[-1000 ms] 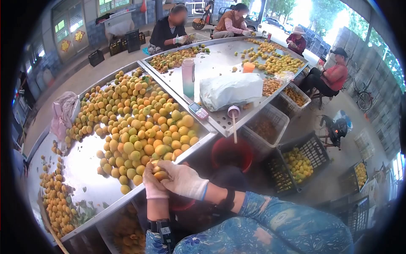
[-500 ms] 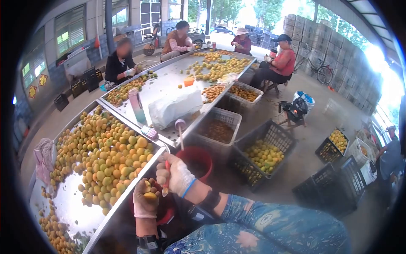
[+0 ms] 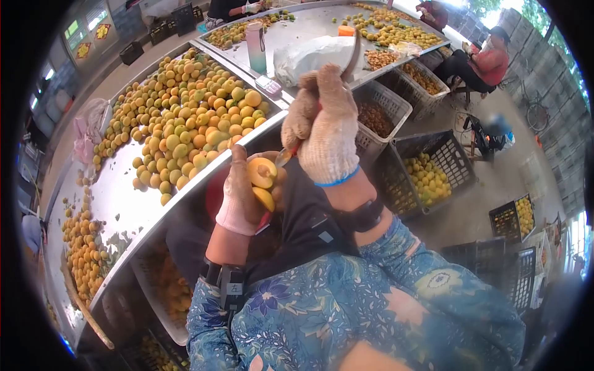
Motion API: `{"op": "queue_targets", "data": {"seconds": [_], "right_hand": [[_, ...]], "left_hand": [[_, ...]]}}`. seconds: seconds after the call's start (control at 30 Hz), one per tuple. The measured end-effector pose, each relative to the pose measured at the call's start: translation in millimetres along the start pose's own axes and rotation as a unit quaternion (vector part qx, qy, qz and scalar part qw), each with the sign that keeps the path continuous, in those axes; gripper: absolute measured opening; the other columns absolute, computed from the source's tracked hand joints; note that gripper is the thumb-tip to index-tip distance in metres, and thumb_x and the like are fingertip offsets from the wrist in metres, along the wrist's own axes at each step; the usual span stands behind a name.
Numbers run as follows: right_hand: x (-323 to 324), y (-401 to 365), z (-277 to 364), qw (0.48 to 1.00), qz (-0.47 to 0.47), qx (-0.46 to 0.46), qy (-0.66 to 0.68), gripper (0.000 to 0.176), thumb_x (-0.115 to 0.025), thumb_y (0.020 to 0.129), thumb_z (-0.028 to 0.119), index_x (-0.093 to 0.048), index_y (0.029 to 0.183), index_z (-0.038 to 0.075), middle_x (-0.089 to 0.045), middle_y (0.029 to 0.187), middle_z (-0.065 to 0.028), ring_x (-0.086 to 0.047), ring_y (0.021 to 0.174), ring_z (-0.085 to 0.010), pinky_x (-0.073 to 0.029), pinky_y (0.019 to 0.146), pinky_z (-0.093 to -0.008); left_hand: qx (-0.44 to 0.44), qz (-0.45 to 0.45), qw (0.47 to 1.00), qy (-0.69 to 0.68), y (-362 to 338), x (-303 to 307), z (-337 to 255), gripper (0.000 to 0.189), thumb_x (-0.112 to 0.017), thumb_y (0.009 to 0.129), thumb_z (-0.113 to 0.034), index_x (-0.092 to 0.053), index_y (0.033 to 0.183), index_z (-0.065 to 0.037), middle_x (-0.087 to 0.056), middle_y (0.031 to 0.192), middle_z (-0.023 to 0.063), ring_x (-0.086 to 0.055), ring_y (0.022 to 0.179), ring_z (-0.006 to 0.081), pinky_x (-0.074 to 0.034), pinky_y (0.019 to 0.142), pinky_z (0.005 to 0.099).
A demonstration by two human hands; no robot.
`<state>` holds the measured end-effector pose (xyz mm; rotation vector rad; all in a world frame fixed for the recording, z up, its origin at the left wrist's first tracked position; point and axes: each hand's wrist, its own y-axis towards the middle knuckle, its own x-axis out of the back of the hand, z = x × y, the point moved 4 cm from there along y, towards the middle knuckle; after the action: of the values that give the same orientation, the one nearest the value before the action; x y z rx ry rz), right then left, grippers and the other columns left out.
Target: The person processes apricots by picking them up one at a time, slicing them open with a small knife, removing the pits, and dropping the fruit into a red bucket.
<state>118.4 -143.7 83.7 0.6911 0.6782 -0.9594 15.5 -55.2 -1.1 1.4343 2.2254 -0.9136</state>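
Observation:
My left hand, in a pinkish glove, is closed around a split apricot with its orange cut side showing, beside the metal table. A second yellow piece of fruit sits just below it in the same hand. My right hand, in a white knit glove with a blue cuff edge, grips a small red-handled knife. The blade tip is close to the split apricot. Many whole apricots lie heaped on the metal table to the left of my hands.
Crates of fruit stand on the floor at right. A tumbler, a phone and a white bundle are on the tables. A person sits at the upper right. A wooden stick leans at lower left.
The view has tilted down, and my hands appear higher and larger. The apricot in my left hand now shows its open cut side. My right hand has lifted, still gripping the knife.

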Motion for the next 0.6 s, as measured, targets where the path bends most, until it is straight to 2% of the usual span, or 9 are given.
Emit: {"op": "queue_targets", "data": {"seconds": [0.03, 0.07, 0.1, 0.2, 0.27, 0.3, 0.37, 0.47, 0.6], "right_hand": [[-3.2, -2.4, -0.2, 0.999, 0.029, -0.004, -0.031, 0.041, -0.061, 0.09, 0.047, -0.057, 0.088, 0.006, -0.043, 0.051, -0.0009, -0.04, 0.036, -0.0127, -0.033, 0.032, -0.0295], [-6.9, -2.4, -0.1, 0.997, 0.055, 0.027, -0.046, 0.04, -0.062, 0.091, 0.044, -0.058, 0.089, 0.004, -0.044, 0.049, -0.0029, -0.038, 0.033, -0.0136, -0.03, 0.03, -0.0295], [-11.8, -5.4, -1.0, 0.997, 0.035, 0.039, -0.05, 0.038, -0.061, 0.093, 0.04, -0.058, 0.09, 0.003, -0.045, 0.049, -0.0035, -0.037, 0.032, -0.0141, -0.03, 0.029, -0.0289], [-16.5, -12.0, -2.4, 0.992, 0.069, 0.077, -0.077, 0.035, -0.06, 0.094, 0.037, -0.058, 0.09, 0.002, -0.047, 0.05, -0.0042, -0.038, 0.031, -0.014, -0.029, 0.028, -0.028], [-17.5, -14.4, -3.7, 0.991, 0.047, 0.082, -0.098, 0.033, -0.059, 0.095, 0.035, -0.058, 0.09, 0.002, -0.049, 0.051, -0.0048, -0.038, 0.031, -0.0132, -0.03, 0.028, -0.0272], [-18.0, -14.9, -4.7, 0.991, 0.045, 0.082, -0.096, 0.033, -0.059, 0.095, 0.035, -0.058, 0.09, 0.002, -0.049, 0.051, -0.0048, -0.038, 0.031, -0.0132, -0.03, 0.028, -0.0272], [-17.1, -15.3, -7.4, 0.992, 0.029, 0.077, -0.092, 0.03, -0.06, 0.095, 0.032, -0.058, 0.09, 0.003, -0.052, 0.054, -0.0046, -0.039, 0.032, -0.0125, -0.03, 0.029, -0.0262], [-16.6, -14.6, -9.2, 0.99, 0.042, 0.098, -0.095, 0.028, -0.061, 0.094, 0.031, -0.058, 0.09, 0.003, -0.054, 0.057, -0.0032, -0.04, 0.034, -0.0108, -0.031, 0.031, -0.0247], [-24.4, -16.7, -15.1, 0.981, 0.058, 0.119, -0.143, 0.029, -0.062, 0.094, 0.032, -0.058, 0.09, 0.003, -0.054, 0.059, -0.0016, -0.041, 0.036, -0.0086, -0.032, 0.033, -0.023]], "left_hand": [[-0.011, 0.001, 1.0, 0.013, -1.5, -1.2, 0.0, 0.073, -0.026, 0.093, -0.068, -0.054, 0.113, -0.003, -0.057, 0.071, 0.008, -0.049, 0.048, 0.0158, -0.04, 0.043, 0.0301], [-0.022, 0.002, 0.999, 0.025, -2.6, -1.9, -0.1, 0.074, -0.026, 0.093, -0.068, -0.054, 0.113, -0.003, -0.056, 0.071, 0.0081, -0.048, 0.048, 0.0156, -0.04, 0.042, 0.0293], [-0.019, 0.003, 0.999, 0.029, -3.4, -1.5, 1.2, 0.074, -0.026, 0.093, -0.068, -0.054, 0.113, -0.003, -0.056, 0.071, 0.0081, -0.048, 0.048, 0.0156, -0.04, 0.042, 0.0293], [-0.036, 0.008, 0.998, 0.059, -1.5, 0.1, 2.1, 0.074, -0.028, 0.093, -0.068, -0.053, 0.112, -0.001, -0.057, 0.072, 0.008, -0.049, 0.049, 0.0153, -0.042, 0.044, 0.0279], [0.003, -0.005, 0.999, -0.035, 4.5, 4.2, 6.8, 0.062, -0.038, 0.091, -0.068, -0.053, 0.111, -0.011, -0.057, 0.077, 0.0064, -0.05, 0.049, 0.0186, -0.04, 0.043, 0.0273], [0.003, -0.006, 0.999, -0.033, 4.0, 4.4, 6.9, 0.062, -0.038, 0.091, -0.068, -0.053, 0.111, -0.011, -0.057, 0.077, 0.0064, -0.05, 0.049, 0.0186, -0.04, 0.043, 0.0273], [-0.039, 0.003, 0.999, 0.008, 2.6, 2.7, 4.6, 0.062, -0.04, 0.091, -0.067, -0.053, 0.111, -0.011, -0.057, 0.078, 0.0058, -0.05, 0.05, 0.0189, -0.04, 0.043, 0.0274], [-0.052, 0.022, 0.998, 0.0, -1.3, -2.2, 3.1, 0.061, -0.042, 0.091, -0.067, -0.053, 0.111, -0.009, -0.057, 0.078, 0.0052, -0.05, 0.05, 0.0184, -0.04, 0.042, 0.0272], [-0.104, -0.005, 0.995, 0.004, 18.3, 23.9, 10.2, 0.062, -0.044, 0.09, -0.066, -0.053, 0.109, -0.007, -0.058, 0.076, 0.0057, -0.052, 0.05, 0.0184, -0.041, 0.042, 0.0278]]}}
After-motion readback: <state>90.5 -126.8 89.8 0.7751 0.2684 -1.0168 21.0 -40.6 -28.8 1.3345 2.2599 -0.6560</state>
